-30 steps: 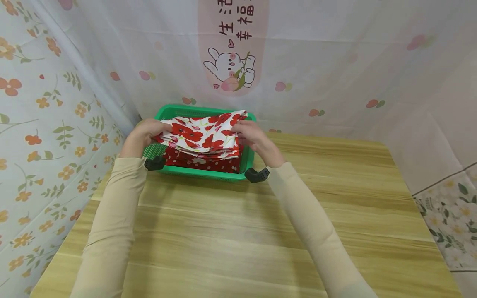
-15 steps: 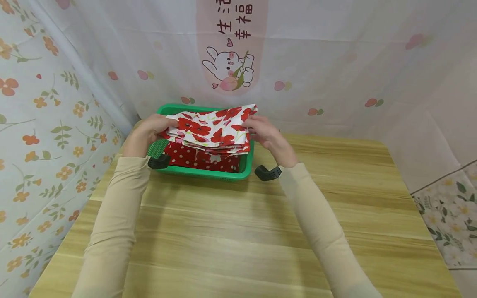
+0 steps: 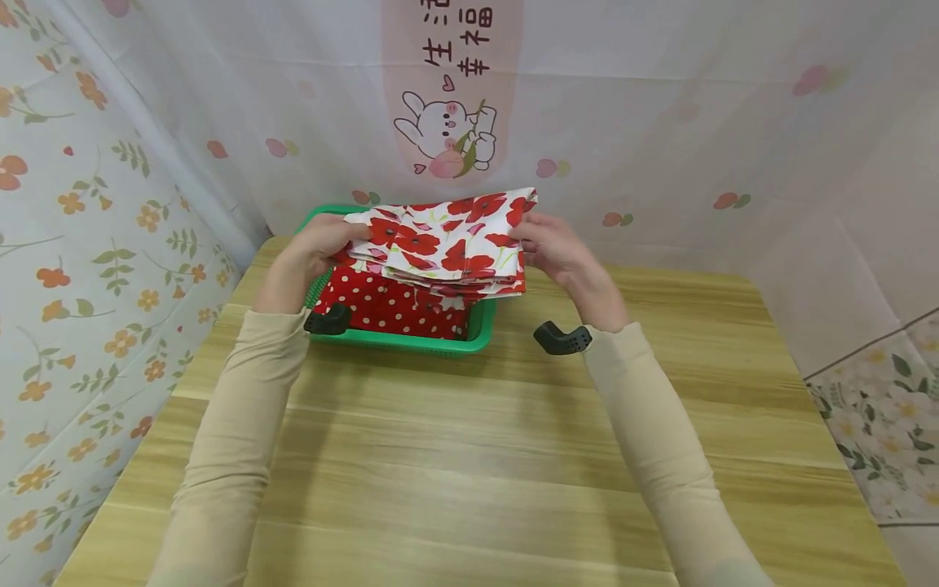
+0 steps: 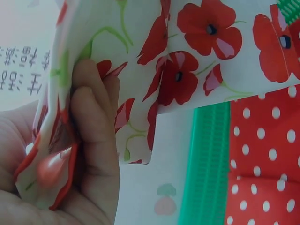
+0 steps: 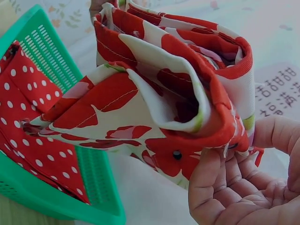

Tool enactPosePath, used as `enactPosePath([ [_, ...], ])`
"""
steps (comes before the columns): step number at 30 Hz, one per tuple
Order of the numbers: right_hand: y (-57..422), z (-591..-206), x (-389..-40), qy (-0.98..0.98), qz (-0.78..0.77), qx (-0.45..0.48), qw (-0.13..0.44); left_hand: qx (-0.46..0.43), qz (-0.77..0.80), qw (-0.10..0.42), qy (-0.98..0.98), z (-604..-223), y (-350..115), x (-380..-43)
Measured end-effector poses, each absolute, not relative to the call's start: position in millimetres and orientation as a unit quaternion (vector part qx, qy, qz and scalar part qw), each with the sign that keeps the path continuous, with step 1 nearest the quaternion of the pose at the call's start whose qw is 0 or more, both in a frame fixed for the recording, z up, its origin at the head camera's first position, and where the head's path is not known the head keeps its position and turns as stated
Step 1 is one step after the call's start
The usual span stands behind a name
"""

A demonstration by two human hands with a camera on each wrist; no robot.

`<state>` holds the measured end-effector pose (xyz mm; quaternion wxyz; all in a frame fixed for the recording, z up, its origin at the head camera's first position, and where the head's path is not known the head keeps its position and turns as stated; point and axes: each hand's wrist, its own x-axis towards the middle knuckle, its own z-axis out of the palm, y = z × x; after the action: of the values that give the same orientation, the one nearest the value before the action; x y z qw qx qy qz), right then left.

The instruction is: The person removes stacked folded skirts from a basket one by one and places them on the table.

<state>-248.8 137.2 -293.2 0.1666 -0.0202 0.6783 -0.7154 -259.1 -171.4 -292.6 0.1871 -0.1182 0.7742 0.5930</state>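
A folded white cloth (image 3: 455,240) printed with red poppies is held up in several layers above the green basket (image 3: 418,342). My left hand (image 3: 319,244) grips its left end, thumb on top. At the other end my right hand (image 3: 565,253) pinches the cloth; in the right wrist view the fingers (image 5: 206,187) press against its layered, stitched edge. Below, inside the basket, lies a folded red cloth (image 3: 389,310) with white dots, partly covered by the poppy cloth in the head view.
The basket stands at the back left of a wooden table (image 3: 455,456). A white printed curtain (image 3: 645,139) hangs behind it, and a floral curtain (image 3: 95,285) hangs along the left side. A black camera mount sits at each wrist.
Both hands have carried the poppy cloth to the right and slightly up. Its right end now extends past the basket's right side, and more of the dotted cloth shows.
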Motion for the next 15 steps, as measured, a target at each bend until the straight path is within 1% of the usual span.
enactPosePath([
  [5,156,-286,-242,0.684,-0.713,-0.027,0.151,-0.126,0.601,0.196,0.764,-288,-154,-255],
  [8,165,-282,-237,0.686,-0.713,-0.027,0.146,-0.129,0.6,0.191,0.766,-287,-144,-252],
  [15,190,-277,-226,0.689,-0.711,-0.037,0.132,-0.103,0.618,0.183,0.758,-285,-123,-247],
])
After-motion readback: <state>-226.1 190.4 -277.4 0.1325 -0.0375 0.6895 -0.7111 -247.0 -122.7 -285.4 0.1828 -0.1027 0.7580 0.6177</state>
